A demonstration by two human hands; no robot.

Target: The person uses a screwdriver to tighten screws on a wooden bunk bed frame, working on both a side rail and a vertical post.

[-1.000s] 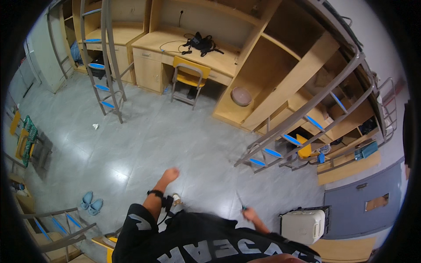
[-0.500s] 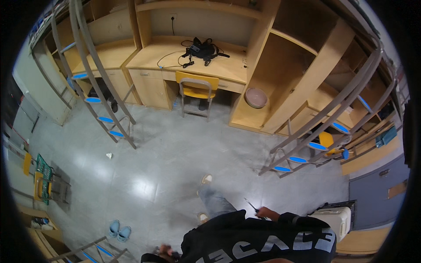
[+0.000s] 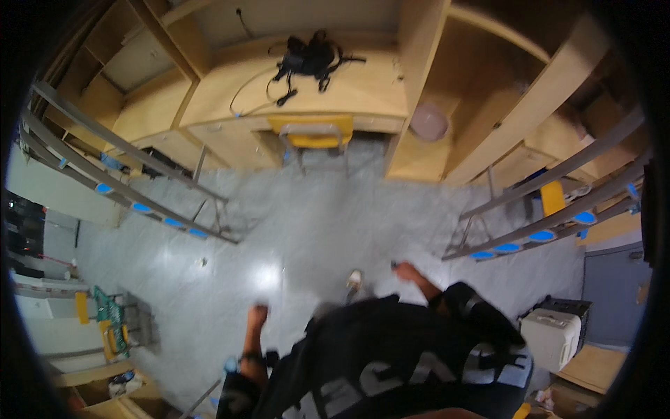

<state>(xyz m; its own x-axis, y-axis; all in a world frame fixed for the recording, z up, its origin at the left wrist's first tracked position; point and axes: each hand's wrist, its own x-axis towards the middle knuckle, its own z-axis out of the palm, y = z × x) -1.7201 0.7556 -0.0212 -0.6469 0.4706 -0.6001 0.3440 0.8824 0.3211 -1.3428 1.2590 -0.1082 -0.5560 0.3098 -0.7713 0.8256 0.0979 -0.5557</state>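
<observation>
My right hand (image 3: pixel 405 272) is held out ahead of my body above the floor, fingers closed. A short dark end of a slim tool (image 3: pixel 394 265) sticks out of it; the rest is hidden in the grip. Half a second ago it showed as a long, thin, pointed shape, but its kind is unclear. To the left, my left hand (image 3: pixel 258 313) is raised in a loose fist, slightly blurred, with no object visible in it. A dark band sits on that wrist. Both hands are well short of the desk (image 3: pixel 209 98).
A yellow chair (image 3: pixel 312 131) stands at the desk, below black straps and cables (image 3: pixel 310 59). A pink basin (image 3: pixel 428 122) sits in the open cupboard. Metal ladders (image 3: pixel 150 150) flank the room on both sides. A white suitcase (image 3: pixel 551 337) stands at the right.
My body and view have moved forward, nearer the desk. My left hand has swung up and forward into clear sight. The tool in my right hand now shows only its short dark end.
</observation>
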